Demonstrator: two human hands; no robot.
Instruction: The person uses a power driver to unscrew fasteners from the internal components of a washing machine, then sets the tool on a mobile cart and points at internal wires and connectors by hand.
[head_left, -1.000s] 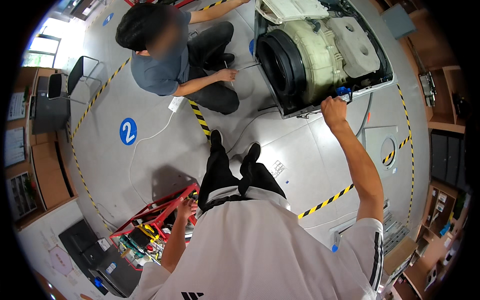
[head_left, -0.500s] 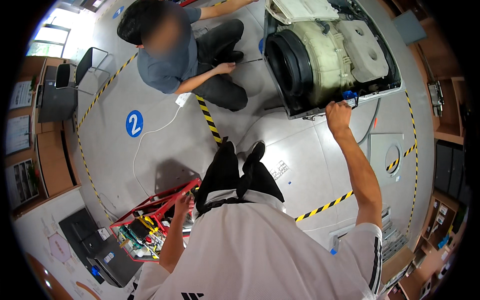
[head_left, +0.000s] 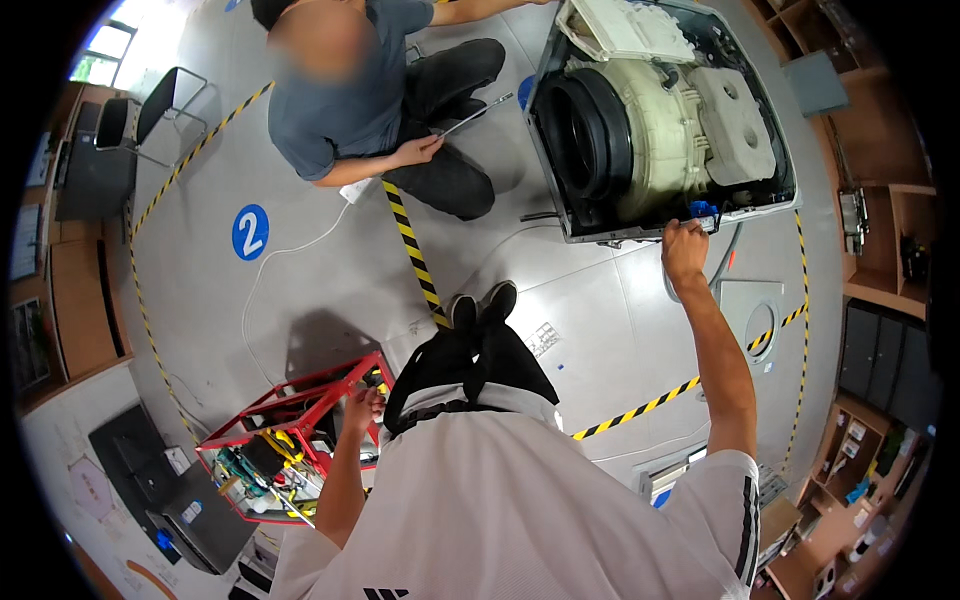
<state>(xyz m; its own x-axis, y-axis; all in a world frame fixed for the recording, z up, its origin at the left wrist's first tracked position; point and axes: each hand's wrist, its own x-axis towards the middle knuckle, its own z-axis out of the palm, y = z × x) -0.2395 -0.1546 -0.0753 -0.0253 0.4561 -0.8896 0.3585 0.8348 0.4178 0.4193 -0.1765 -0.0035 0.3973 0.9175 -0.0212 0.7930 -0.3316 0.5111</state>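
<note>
An opened front-loading washing machine (head_left: 660,130) lies at the upper right, its black rubber door seal (head_left: 585,130) and pale tub exposed. My right hand (head_left: 685,250) is closed on the near edge of its cabinet, just by a small blue part (head_left: 703,209). My left hand (head_left: 362,408) hangs low at the left, fingers curled, beside the red frame of a tool cart (head_left: 330,375). What those fingers hold, if anything, cannot be made out.
A crouching person (head_left: 350,120) at upper left holds a long metal tool (head_left: 478,115). A white cable (head_left: 262,270) crosses the floor near a blue floor marker (head_left: 250,232). A grey panel with a round opening (head_left: 752,300) lies right. Chairs (head_left: 160,105) stand far left.
My view has shifted a little. My right hand stays on the cabinet edge. The other person's metal tool has swung up and now points toward the machine. My left hand stays by the cart.
</note>
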